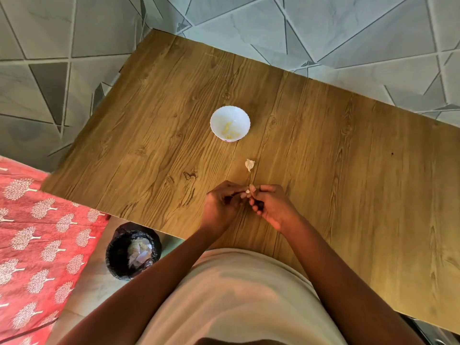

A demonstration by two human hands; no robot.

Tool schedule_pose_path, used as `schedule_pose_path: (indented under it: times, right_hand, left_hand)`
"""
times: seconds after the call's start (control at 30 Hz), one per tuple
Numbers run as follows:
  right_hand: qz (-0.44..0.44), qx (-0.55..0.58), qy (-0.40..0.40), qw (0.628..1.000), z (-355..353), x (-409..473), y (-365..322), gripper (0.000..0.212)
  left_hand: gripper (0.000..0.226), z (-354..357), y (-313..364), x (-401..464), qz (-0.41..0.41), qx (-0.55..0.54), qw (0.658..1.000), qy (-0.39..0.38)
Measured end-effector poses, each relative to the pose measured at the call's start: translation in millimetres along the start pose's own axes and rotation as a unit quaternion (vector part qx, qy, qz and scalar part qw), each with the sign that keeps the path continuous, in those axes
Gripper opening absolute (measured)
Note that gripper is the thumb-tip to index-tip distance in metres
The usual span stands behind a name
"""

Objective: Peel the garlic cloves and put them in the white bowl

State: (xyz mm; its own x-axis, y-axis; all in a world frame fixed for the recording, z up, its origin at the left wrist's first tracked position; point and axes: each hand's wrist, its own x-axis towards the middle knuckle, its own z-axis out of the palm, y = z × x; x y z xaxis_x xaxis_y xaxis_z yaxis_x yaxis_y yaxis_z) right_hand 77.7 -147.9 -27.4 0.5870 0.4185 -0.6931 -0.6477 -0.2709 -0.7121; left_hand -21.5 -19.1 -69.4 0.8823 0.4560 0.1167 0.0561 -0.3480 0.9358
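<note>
A small white bowl [230, 123] stands in the middle of the wooden table [323, 158] with a few peeled yellowish garlic cloves [229, 130] inside. An unpeeled garlic clove [249, 165] lies on the table between the bowl and my hands. My left hand [220, 204] and my right hand [270, 205] meet near the table's front edge, and both pinch a small garlic clove [248, 192] between their fingertips. Most of that clove is hidden by the fingers.
A black bin [133, 250] lined with a bag holds garlic skins on the floor, left of me below the table edge. A red patterned cloth [37, 232] covers the surface at the left. Grey tiled floor surrounds the table.
</note>
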Motion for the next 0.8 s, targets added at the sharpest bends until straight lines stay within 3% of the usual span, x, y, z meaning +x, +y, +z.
schedule_pose_path:
  times: [0.13,0.47,0.63,0.8]
  right_hand:
    - [0.001,0.023,0.017,1.0,3.4,1.7,5.7,0.022]
    - [-0.102,-0.054,0.083,0.99,10.9,5.8,15.9,0.024]
    - [-0.151,-0.155,0.114,0.97,15.5,9.8,24.1,0.021]
    - [-0.165,-0.19,0.071,0.965,7.5,6.1,18.6,0.019]
  left_hand:
    - [0.021,0.7,0.2,1.3,-0.021,-0.016,1.0,0.001]
    - [0.011,3.1,3.1,2.7,0.094,0.136,0.986,0.007]
    - [0.009,5.0,7.5,2.3,0.075,0.15,0.986,0.02]
    - [0.012,1.3,4.5,1.6,0.049,0.122,0.991,0.009]
